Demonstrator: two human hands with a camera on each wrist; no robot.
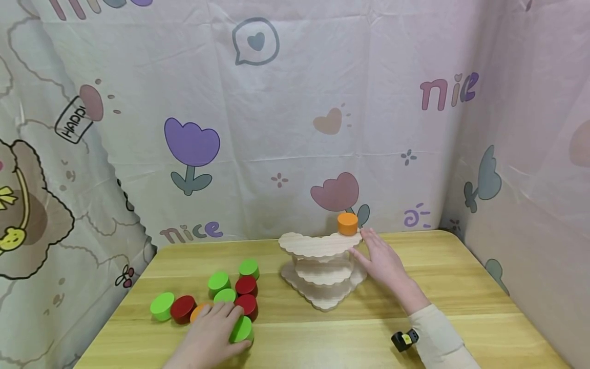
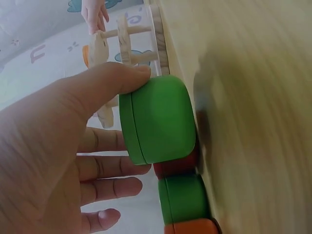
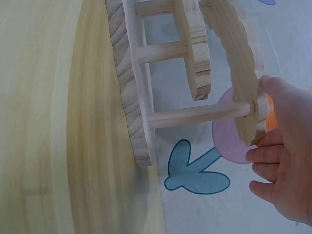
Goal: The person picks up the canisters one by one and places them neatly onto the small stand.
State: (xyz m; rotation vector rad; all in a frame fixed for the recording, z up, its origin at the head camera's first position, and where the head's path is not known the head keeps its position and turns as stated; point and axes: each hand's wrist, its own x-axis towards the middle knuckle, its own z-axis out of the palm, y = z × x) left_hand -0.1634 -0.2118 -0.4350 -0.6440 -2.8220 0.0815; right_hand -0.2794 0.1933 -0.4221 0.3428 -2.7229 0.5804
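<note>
My left hand (image 1: 212, 328) pinches a green round block (image 2: 161, 119) at the near end of a cluster of blocks. Its thumb lies on the block's side in the left wrist view, while the other fingers spread beyond it. At the right end of a tiered wooden stand (image 1: 318, 246), my right hand (image 1: 384, 261) grips the top shelf (image 3: 241, 63) between thumb and fingers. An orange round block (image 1: 348, 224) sits on that shelf close to those fingers; in the right wrist view it is mostly hidden behind shelf and hand.
Red blocks (image 1: 183, 309), more green blocks (image 1: 162, 306) and a partly covered orange block (image 1: 199, 311) stand on the left of the wooden table (image 1: 332, 343). A patterned cloth (image 1: 276, 128) hangs behind. A small black device (image 1: 404, 340) is at the right sleeve.
</note>
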